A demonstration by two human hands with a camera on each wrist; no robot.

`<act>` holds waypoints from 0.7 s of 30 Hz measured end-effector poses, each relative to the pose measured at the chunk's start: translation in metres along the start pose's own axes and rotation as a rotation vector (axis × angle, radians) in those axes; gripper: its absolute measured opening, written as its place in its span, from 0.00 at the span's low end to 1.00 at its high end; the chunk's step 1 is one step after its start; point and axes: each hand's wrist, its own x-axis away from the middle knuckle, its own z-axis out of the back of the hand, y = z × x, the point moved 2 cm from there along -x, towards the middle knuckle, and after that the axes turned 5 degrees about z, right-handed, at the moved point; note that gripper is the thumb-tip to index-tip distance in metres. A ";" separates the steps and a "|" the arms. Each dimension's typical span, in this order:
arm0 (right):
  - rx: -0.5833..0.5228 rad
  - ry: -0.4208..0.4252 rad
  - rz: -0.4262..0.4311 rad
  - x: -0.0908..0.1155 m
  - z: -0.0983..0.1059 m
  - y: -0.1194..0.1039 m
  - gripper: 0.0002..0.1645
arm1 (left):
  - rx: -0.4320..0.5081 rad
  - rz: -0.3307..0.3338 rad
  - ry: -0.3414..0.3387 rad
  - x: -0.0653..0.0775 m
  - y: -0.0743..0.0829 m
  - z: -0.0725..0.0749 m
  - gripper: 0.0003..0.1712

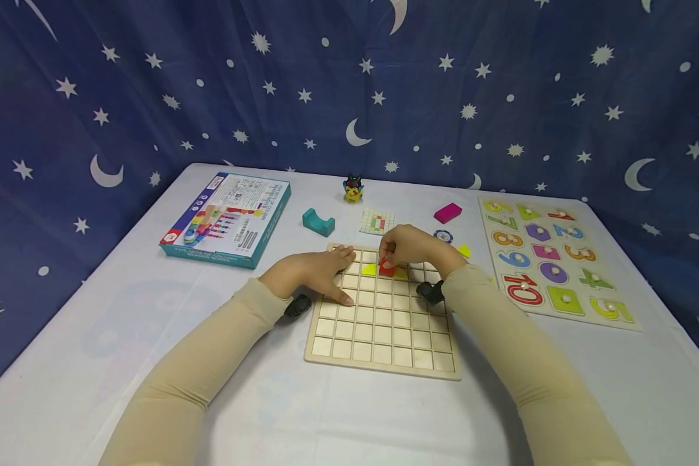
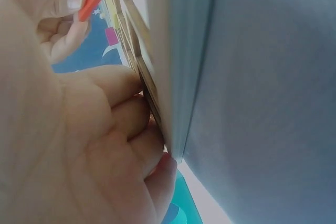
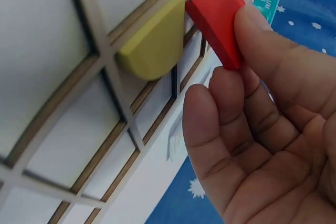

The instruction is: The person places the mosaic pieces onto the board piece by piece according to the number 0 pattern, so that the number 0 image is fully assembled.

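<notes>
A wooden grid board (image 1: 362, 331) lies on the white table between my hands. My left hand (image 1: 317, 272) rests on its upper left edge with fingers spread; in the left wrist view its fingertips (image 2: 126, 80) touch the board's rim. Over the board's second row from the top, my right hand (image 1: 410, 246) pinches a flat red tile (image 3: 215, 19) between thumb and fingertips, tilted in the right wrist view. A yellow tile with one rounded side (image 3: 152, 43) sits in the cell right of the red tile. Another yellow tile (image 1: 369, 269) lies in a cell to its left.
Behind the board are a small colored pattern card (image 1: 377, 222), a teal block (image 1: 318, 223), a figurine (image 1: 353, 189), a magenta block (image 1: 448, 213) and a round chip (image 1: 443, 236). A toy box (image 1: 227, 217) lies left, a number puzzle board (image 1: 550, 259) right. A yellow piece (image 1: 464, 250) lies near my right wrist.
</notes>
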 end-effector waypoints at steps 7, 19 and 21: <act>0.048 -0.026 -0.010 -0.008 -0.007 -0.002 0.03 | -0.004 -0.007 -0.001 -0.001 0.000 0.000 0.62; 0.056 0.015 -0.031 0.000 -0.004 0.002 0.05 | -0.006 -0.001 -0.010 0.000 0.001 0.001 0.62; 0.040 0.038 -0.043 0.007 0.001 0.005 0.06 | -0.003 -0.006 -0.011 0.000 0.002 0.001 0.62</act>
